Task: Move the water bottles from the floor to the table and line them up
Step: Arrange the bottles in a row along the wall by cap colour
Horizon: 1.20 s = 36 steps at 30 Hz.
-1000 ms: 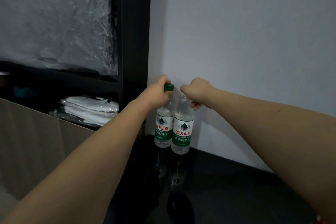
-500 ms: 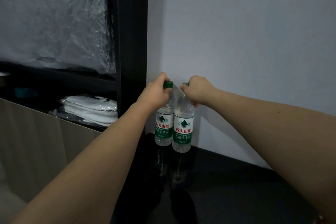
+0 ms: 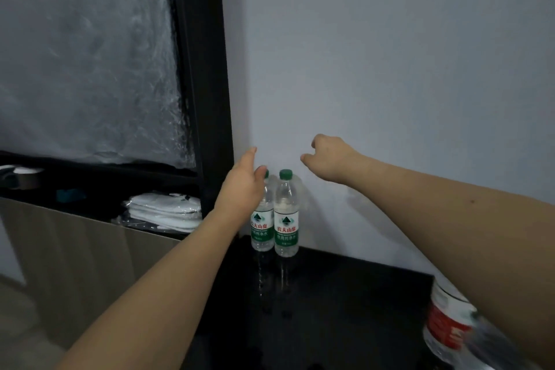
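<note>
Two water bottles stood upright on the dark glossy counter [image 3: 345, 303], at its back left corner against the pale wall [image 3: 390, 54]. Left bottle [image 3: 262, 228] and right bottle [image 3: 286, 219] were side by side, touching or nearly so; both had green caps and green-white labels with red characters. Their reflections showed in the counter surface in front of them.

Left hand [image 3: 241, 186] was in front of the left bottle's neck, fingers relaxed and released, thumb pointing up; a fingertip overlapped the cap, contact unclear. It gripped nothing.

Right hand [image 3: 329, 156] hovered above and to the right of the right bottle, apart from it. Its fingers were loosely curled, holding nothing.

A black vertical frame post [image 3: 207, 69] stood just left of the bottles. Left of that, crinkled plastic sheeting [image 3: 87, 54] covered the upper opening. Below it sat a shelf with folded white items in plastic [image 3: 163, 213]. Bottom right, a blurred white container with a red label [image 3: 447, 321] sat at the counter edge, partly hidden by the right forearm.
</note>
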Available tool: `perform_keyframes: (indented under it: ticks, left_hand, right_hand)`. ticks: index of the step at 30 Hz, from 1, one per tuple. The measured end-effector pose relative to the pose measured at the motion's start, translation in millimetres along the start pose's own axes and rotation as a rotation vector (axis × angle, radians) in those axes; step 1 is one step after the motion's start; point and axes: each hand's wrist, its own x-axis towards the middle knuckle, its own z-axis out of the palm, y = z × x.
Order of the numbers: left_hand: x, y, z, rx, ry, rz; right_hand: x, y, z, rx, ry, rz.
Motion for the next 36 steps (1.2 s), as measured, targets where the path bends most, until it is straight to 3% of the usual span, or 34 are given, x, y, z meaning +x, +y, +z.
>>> perform_keyframes:
  ticks: [7,17,25,36]
  left_hand:
    - [-99.8,121.6,-62.7,0.046,-0.109,0.124]
    - [-231.5,245.6,-61.2,0.022,-0.216,0.199]
    - [-304.1,292.8,-5.6,0.046,-0.499,0.209]
    - [-333.8,309.0,26.1,0.115,-0.365,0.19]
  right_hand:
    - [-134.7,9.8,-108.5,-0.039,0.075,-0.011]
    - [-316.1,91.9,-190.8,-0.305,-0.061,0.112]
    - [-395.7,156.9,-201.3,-0.259,-0.261,0.203]
    - [-404.6,175.0,-161.8,-0.088,-0.294,0.073]
